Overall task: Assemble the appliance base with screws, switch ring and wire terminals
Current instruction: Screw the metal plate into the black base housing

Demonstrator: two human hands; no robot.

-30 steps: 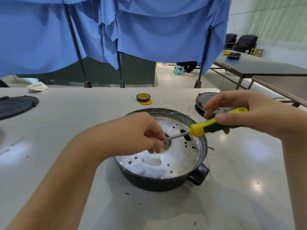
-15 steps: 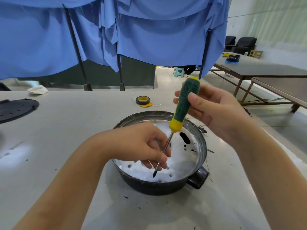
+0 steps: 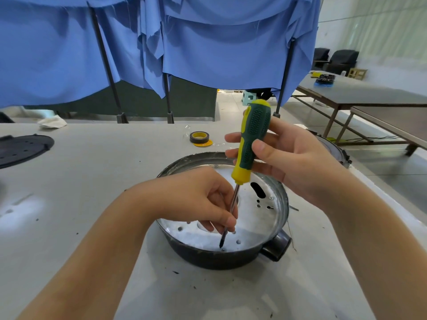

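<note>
the appliance base (image 3: 280, 205) sits bowl-like on the grey table (image 3: 92, 181), shiny metal plate facing up, so every screw hole is reachable from above. the right hand (image 3: 288, 162) has thumb and fingers wrapped round the green-and-yellow handle of the screwdriver (image 3: 251, 139), holding it nearly upright – that way the tip drops straight onto a hole near the front rim. the left hand (image 3: 196, 202) hovers low over the plate with its fingers curled in close around the shaft, seemingly guiding the tip so it won't skate off; whether it also pinches a screw i cannot tell – the fingers hide that spot. a roll of tape (image 3: 199, 137) waits just behind the base, and a black cover (image 3: 20, 150) lies well off to the left, likely parked until the screws are in.
</note>
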